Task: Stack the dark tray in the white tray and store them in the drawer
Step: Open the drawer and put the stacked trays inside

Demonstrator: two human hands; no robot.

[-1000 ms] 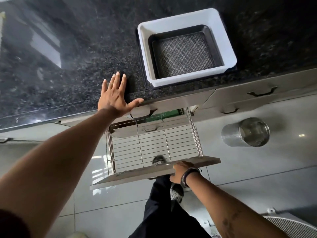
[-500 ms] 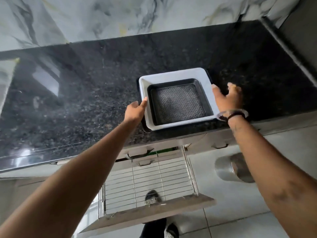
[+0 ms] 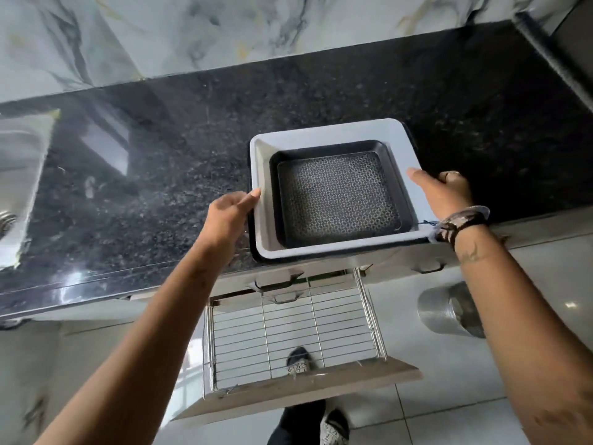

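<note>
Both hands now clamp the white tray [image 3: 324, 248]: left hand [image 3: 229, 216] on its left rim, right hand [image 3: 444, 192] on its right; dark tray [image 3: 340, 194] nested inside, at black granite counter [image 3: 160, 175] front edge; wire drawer [image 3: 288, 338] open below, marble backsplash [image 3: 224, 30], tiled floor [image 3: 449, 396]

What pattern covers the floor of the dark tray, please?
A fine pale lattice on dark tray, clearest in the head view.
</note>
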